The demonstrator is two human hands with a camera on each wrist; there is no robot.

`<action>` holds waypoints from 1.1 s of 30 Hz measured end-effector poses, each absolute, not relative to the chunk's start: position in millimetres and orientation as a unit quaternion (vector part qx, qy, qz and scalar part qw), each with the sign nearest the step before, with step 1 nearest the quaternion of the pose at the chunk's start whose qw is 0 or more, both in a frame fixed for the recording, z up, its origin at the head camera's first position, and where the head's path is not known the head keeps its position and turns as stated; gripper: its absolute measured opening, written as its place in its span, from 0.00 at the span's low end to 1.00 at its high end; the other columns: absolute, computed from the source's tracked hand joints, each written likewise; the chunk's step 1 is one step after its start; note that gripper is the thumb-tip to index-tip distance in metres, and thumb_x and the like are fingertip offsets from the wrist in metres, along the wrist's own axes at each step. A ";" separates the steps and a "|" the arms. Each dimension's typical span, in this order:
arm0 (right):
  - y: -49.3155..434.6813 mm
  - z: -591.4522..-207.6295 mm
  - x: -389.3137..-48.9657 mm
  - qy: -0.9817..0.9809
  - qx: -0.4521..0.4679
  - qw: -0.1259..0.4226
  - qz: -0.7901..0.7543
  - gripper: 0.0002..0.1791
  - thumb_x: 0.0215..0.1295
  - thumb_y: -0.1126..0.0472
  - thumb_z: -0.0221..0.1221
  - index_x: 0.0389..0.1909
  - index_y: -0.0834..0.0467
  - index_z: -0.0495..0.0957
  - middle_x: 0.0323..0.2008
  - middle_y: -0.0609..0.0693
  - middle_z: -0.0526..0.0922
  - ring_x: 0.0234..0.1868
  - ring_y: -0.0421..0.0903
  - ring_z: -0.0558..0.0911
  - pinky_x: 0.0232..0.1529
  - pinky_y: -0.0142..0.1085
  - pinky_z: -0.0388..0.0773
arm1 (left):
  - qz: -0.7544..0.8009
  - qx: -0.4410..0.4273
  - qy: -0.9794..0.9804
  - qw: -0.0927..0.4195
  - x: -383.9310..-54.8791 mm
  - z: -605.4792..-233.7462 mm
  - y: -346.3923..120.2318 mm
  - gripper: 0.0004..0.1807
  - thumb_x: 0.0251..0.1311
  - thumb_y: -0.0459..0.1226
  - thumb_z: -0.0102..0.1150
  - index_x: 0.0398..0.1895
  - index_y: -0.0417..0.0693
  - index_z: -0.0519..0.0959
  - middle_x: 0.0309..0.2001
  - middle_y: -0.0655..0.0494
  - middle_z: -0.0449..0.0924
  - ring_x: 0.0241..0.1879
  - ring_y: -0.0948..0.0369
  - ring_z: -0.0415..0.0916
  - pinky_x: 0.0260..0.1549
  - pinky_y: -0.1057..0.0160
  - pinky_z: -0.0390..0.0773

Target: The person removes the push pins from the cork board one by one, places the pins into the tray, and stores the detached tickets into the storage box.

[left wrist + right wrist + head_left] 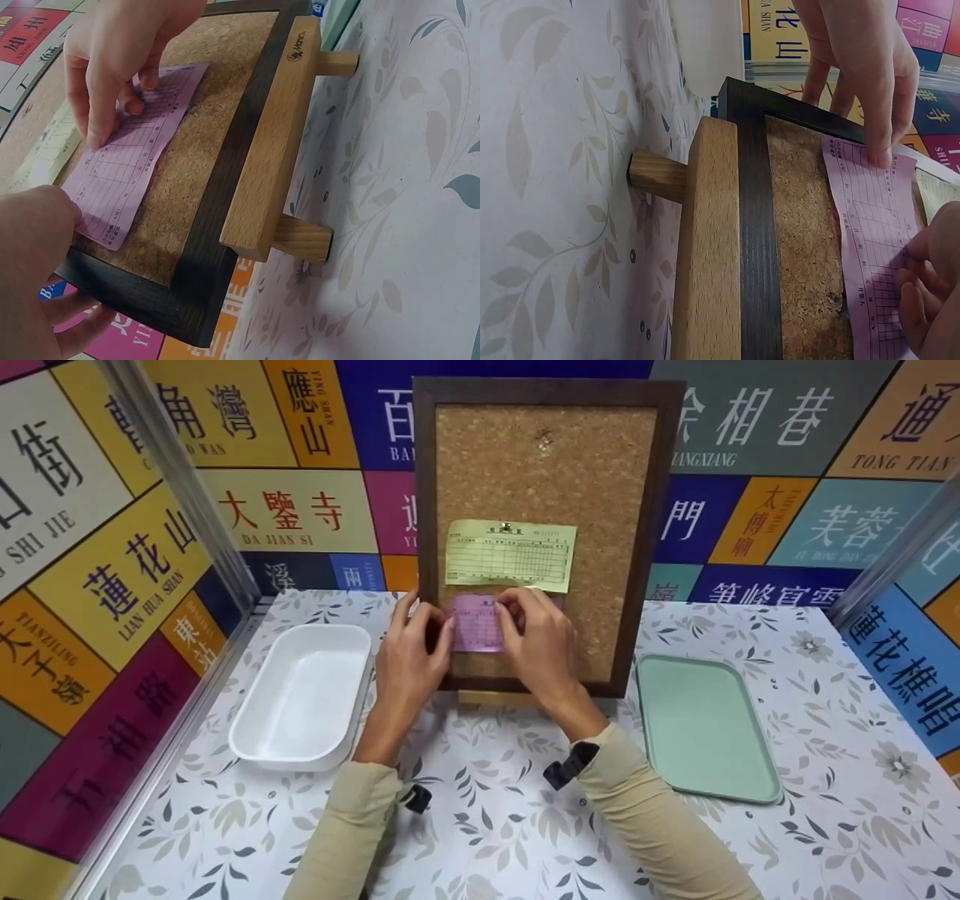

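Observation:
A framed corkboard (547,480) stands upright on a wooden easel, with a pink printed slip (476,631) low on its front. My left hand (409,656) is at the board's left side, its thumb pressing the slip's end while the other fingers reach past the frame edge. My right hand (544,641) has its thumb and fingers curled together at the upper middle of the slip; what lies between those fingertips is hidden. Just above, a yellow-green slip (510,559) hangs from a pin (505,526) at its top edge.
A white tray (300,697) sits left of the board, a green tray (709,727) to its right. The easel's wooden ledge (277,150) juts out below the frame. Several shiny pins (544,441) cluster near the cork's top. Sign-patterned walls enclose the leaf-print table (495,810).

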State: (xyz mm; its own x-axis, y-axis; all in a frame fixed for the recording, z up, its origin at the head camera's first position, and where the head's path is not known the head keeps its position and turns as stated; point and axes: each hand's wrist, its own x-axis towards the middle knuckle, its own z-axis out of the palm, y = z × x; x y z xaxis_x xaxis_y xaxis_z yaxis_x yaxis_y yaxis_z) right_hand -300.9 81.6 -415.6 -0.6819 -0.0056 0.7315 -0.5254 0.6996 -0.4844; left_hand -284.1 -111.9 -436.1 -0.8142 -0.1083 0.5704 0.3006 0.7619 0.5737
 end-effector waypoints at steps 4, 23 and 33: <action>81.7 -415.0 -299.3 -0.851 0.156 0.362 0.347 0.04 0.76 0.56 0.67 0.44 0.51 0.87 0.34 0.44 0.84 0.31 0.41 0.82 0.31 0.39 0.77 | -0.345 -0.057 -0.888 0.299 -283.1 -435.8 -112.1 0.11 0.76 0.49 0.63 0.45 0.53 0.83 0.76 0.46 0.74 0.71 0.45 0.78 0.65 0.45 0.83; 82.4 -414.6 -295.5 -0.862 0.165 0.338 0.340 0.05 0.78 0.57 0.64 0.45 0.53 0.85 0.38 0.46 0.83 0.33 0.44 0.83 0.32 0.43 0.81 | -0.348 -0.049 -0.891 0.288 -281.6 -434.6 -112.2 0.10 0.74 0.48 0.62 0.45 0.54 0.83 0.77 0.45 0.73 0.68 0.41 0.80 0.62 0.41 0.84; 89.2 -416.2 -293.6 -0.852 0.168 0.326 0.375 0.03 0.75 0.58 0.67 0.43 0.53 0.87 0.36 0.46 0.83 0.32 0.42 0.80 0.34 0.38 0.77 | -0.352 -0.053 -0.884 0.302 -282.3 -432.7 -112.7 0.09 0.72 0.46 0.63 0.44 0.52 0.84 0.76 0.46 0.75 0.59 0.40 0.86 0.67 0.44 0.81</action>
